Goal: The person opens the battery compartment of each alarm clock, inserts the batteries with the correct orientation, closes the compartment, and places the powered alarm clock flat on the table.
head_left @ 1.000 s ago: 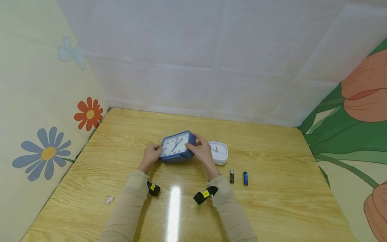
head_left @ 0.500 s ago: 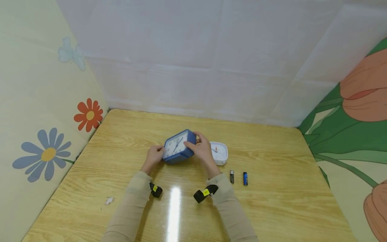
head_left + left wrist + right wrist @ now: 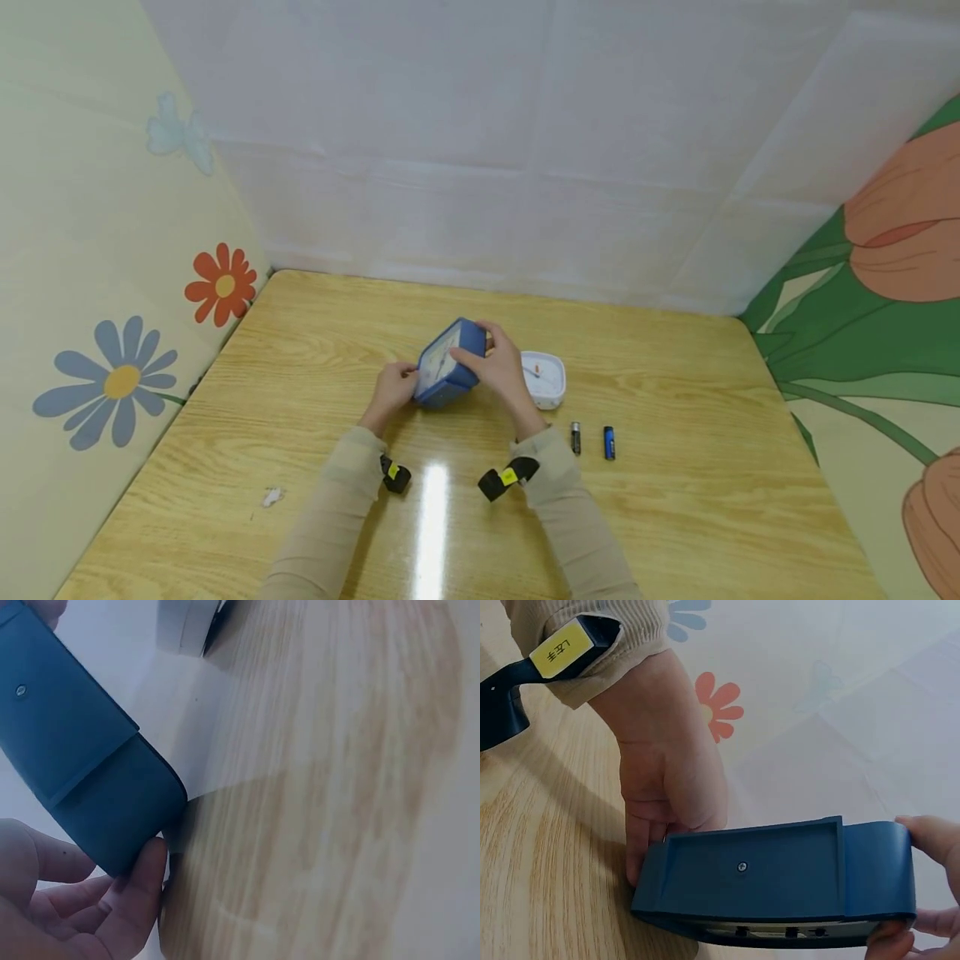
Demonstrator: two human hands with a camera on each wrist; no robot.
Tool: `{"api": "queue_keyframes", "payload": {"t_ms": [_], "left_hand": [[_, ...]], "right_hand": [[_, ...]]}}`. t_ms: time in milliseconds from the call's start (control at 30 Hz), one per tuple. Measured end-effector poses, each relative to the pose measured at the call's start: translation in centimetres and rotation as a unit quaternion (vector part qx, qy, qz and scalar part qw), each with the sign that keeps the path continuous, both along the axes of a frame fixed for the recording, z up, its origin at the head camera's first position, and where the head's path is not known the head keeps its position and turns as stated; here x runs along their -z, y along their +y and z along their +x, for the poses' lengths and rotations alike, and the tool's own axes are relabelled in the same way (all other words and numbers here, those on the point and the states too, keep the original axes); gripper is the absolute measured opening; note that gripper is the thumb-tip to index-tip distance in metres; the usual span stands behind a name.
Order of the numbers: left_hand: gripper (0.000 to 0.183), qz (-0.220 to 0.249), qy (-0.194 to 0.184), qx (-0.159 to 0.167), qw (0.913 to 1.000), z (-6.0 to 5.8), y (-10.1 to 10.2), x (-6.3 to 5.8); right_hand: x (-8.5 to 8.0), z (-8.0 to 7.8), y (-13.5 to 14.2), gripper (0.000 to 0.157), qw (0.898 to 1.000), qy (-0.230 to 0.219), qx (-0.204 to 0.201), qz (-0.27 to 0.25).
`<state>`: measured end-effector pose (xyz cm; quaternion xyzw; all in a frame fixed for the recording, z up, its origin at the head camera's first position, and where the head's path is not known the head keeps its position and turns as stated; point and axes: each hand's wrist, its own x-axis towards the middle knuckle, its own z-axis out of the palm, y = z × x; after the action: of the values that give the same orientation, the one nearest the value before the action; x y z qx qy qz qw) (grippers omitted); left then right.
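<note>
Head view: the left hand [image 3: 392,392] and right hand [image 3: 502,367] are pinching opposite ends of the tilted blue clock [image 3: 449,377] near the white clock [image 3: 545,382], presumably for turning it; left wrist view: fingers [image 3: 145,885] are gripping one end; right wrist view: both hands are holding on, further turning probably calling for steadiness

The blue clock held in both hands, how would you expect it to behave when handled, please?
The blue clock is probably stiff: its boxy form shows no bend between the left hand and right hand. Its smooth sides might slip a little. Flat faces suggest it would hardly roll.
</note>
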<state>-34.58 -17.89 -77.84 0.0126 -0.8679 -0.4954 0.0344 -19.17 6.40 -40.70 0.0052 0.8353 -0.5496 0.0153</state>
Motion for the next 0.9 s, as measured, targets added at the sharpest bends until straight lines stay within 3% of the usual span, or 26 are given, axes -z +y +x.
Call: {"api": "queue_keyframes", "payload": {"t_ms": [33, 67, 100, 167, 233, 367, 433, 467, 533, 633, 767, 900], "left_hand": [[0.03, -0.002, 0.001, -0.002, 1.0, -0.8, -0.1, 1.6], [0.031, -0.002, 0.001, -0.002, 1.0, -1.2, -0.2, 2.4], [0.031, -0.002, 0.002, -0.005, 1.0, -1.0, 0.0, 2.2], [0.03, 0.003, -0.004, -0.01, 0.9999, 0.4, 0.7, -0.4], [0.03, 0.002, -0.005, -0.011, 0.9999, 2.7, 1.8, -4.8], [0.031, 0.02, -0.021, -0.003, 0.9996, 8.8, 4.1, -17.1], [0.031, 0.028, -0.031, -0.002, 0.9991, 11.5, 5.2, -22.6], [0.031, 0.033, -0.037, -0.001, 0.9988, 12.6, 5.5, -24.7], [0.032, 0.025, -0.045, -0.006, 0.9987, 14.1, 6.2, -27.6], [0.03, 0.02, -0.026, -0.003, 0.9995, 15.0, 6.5, -28.8], [0.027, 0.022, -0.004, -0.002, 0.9997, 15.1, 6.6, -29.0], [0.024, 0.033, -0.009, -0.009, 0.9994, 15.1, 6.8, -29.2]], "right_hand": [[-0.1, 0.1, -0.1, 0.063, 1.0, 0.004, -0.003, 0.003], [-0.2, 0.1, -0.1, 0.064, 1.0, 0.008, -0.005, 0.007], [-0.3, 0.1, -0.2, 0.064, 1.0, 0.012, -0.005, 0.011], [-0.4, 0.1, -0.3, 0.064, 1.0, 0.018, -0.007, 0.016], [-0.4, 0.1, -0.4, 0.064, 1.0, 0.021, -0.008, 0.018], [-0.4, 0.1, -0.5, 0.061, 0.999, 0.029, -0.011, 0.011], [-0.3, 0.1, -0.6, 0.058, 0.999, 0.032, -0.015, -0.007], [-0.3, 0.1, -0.6, 0.056, 0.999, 0.034, -0.016, -0.019], [-0.3, 0.1, -0.7, 0.052, 0.998, 0.035, -0.018, -0.045], [-0.3, 0.1, -0.8, 0.049, 0.996, 0.021, -0.015, -0.086], [-0.2, 0.1, -0.9, 0.052, 0.991, -0.017, -0.006, -0.133], [0.1, 0.0, -1.0, 0.057, 0.983, -0.059, 0.0, -0.173]]}}
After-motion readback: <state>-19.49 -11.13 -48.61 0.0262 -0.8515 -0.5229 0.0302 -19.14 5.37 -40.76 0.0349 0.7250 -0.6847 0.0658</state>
